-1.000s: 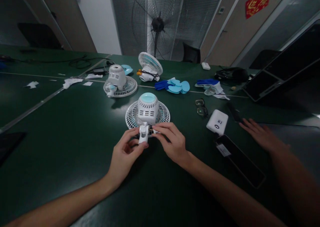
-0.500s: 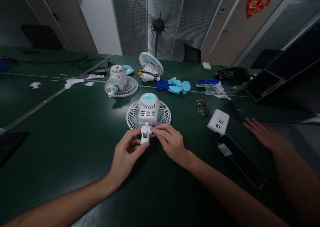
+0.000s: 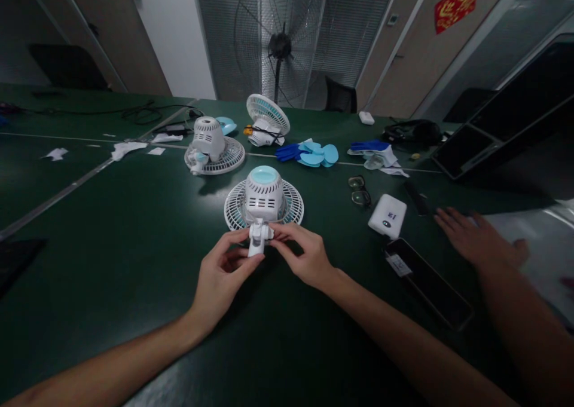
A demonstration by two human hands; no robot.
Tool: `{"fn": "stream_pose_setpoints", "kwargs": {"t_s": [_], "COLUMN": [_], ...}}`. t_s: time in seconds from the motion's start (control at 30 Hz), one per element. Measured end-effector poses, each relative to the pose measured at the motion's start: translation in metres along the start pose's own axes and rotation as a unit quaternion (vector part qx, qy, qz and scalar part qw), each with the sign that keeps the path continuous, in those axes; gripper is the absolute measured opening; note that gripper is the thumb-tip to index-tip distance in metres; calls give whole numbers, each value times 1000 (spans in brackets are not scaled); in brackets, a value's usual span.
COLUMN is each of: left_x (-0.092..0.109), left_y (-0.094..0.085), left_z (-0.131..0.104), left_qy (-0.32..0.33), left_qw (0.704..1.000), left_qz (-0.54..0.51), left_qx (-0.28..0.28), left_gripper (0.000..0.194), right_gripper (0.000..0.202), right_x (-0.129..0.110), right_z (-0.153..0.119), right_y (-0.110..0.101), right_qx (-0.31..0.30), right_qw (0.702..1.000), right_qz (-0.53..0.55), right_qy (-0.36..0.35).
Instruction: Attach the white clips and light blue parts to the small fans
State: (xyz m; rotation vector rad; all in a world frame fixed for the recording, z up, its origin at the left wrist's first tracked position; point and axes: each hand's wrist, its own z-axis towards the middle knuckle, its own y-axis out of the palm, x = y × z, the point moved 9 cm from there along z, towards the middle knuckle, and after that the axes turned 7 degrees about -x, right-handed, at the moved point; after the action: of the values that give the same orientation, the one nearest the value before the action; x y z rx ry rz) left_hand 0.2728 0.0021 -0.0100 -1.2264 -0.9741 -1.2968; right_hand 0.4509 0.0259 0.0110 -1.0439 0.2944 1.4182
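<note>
A small white fan [image 3: 263, 199] lies grille down on the dark green table [image 3: 147, 216], its motor housing with the light blue cap upward. From the housing a white neck bracket [image 3: 257, 244] points toward me. My left hand [image 3: 224, 268] is closed on that bracket from the left, thumb below and forefinger above. From the right, my right hand [image 3: 302, 251] pinches a small white knob-like part [image 3: 269, 232] at the bracket's side. My fingertips partly cover this part.
Behind stand a second fan [image 3: 210, 147] and a third fan [image 3: 266, 120]. Light blue fan blades [image 3: 319, 155] lie by blue gloves. To the right are glasses [image 3: 359, 192], a white power bank [image 3: 388, 216], a phone [image 3: 428, 284] and another person's hand [image 3: 478, 236].
My right fingers have shifted a little at the bracket's side, and more of the knob-like part shows. The other person's arm has moved slightly, with a pale surface now visible beside it.
</note>
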Motion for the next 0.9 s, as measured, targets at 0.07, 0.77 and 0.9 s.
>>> {"fn": "stream_pose_setpoints", "kwargs": {"t_s": [0.07, 0.77, 0.9], "left_x": [0, 35, 36], "left_y": [0, 8, 8], "left_z": [1, 14, 14], "left_qy": [4, 200, 190], "left_qw": [1000, 894, 899], "left_qz": [1, 388, 382], "left_qx": [-1, -100, -102], "left_gripper": [38, 40, 40], "right_gripper": [32, 16, 30], "right_x": [-9, -7, -15], "right_z": [-1, 1, 0], "right_y": [-1, 15, 10], "right_qx": [-7, -29, -8], "right_qw": [997, 994, 983], "right_qz": [-61, -105, -184], "right_qy": [-51, 31, -19]}}
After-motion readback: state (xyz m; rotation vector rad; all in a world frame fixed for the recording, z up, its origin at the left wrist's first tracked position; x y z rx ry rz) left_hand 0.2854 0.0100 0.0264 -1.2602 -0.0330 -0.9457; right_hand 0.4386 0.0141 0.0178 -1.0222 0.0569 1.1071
